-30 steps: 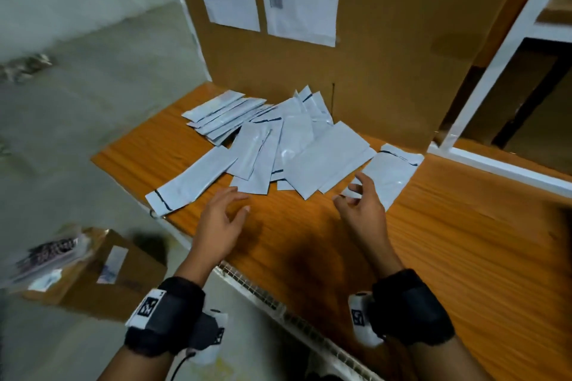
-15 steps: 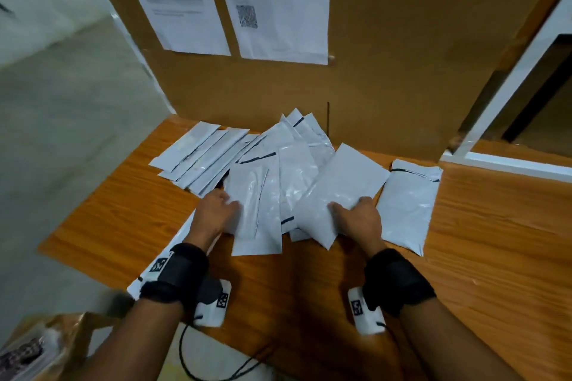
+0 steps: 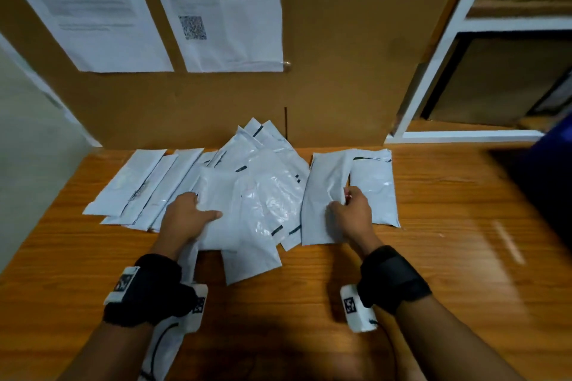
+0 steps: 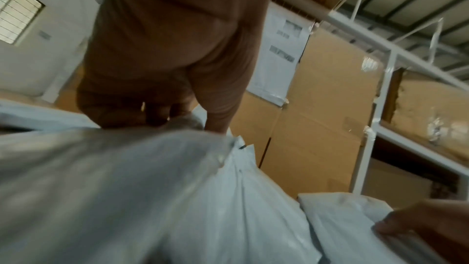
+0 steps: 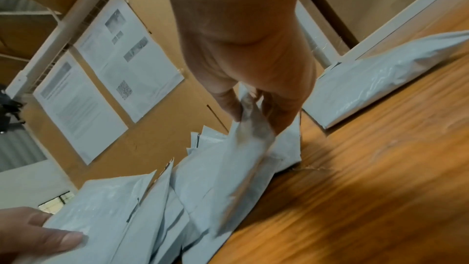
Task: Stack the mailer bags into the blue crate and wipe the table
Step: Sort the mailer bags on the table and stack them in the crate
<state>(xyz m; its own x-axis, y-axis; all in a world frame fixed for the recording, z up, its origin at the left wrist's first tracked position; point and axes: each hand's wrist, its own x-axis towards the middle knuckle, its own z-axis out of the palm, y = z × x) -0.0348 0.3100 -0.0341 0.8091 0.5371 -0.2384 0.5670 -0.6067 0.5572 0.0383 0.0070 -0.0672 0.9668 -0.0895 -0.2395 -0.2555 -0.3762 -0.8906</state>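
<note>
Several white mailer bags [image 3: 269, 192] lie fanned out on the wooden table [image 3: 448, 226] against a cardboard wall. My left hand [image 3: 199, 210] grips the left edge of one bag [image 3: 216, 189] in the pile, thumb on top; the left wrist view shows that bag [image 4: 127, 188] bunched under the left hand [image 4: 162, 115]. My right hand [image 3: 340, 204] pinches the right edge of another bag [image 3: 322, 182], and the right wrist view shows that bag [image 5: 248, 158] creased between thumb and fingers [image 5: 228, 103]. A dark blue crate [image 3: 551, 182] shows blurred at the right edge.
One more bag [image 3: 376, 185] lies flat just right of my right hand. A row of slim bags [image 3: 133, 185] lies at the far left. Printed sheets [image 3: 216, 9] hang on the cardboard wall [image 3: 340, 71]. A white shelf frame [image 3: 433, 56] stands at the back right.
Both hands went from hovering at the pile's front edge to holding bags. The right hand's bag has slid right, up beside the far-right bag. The head view has moved closer.
</note>
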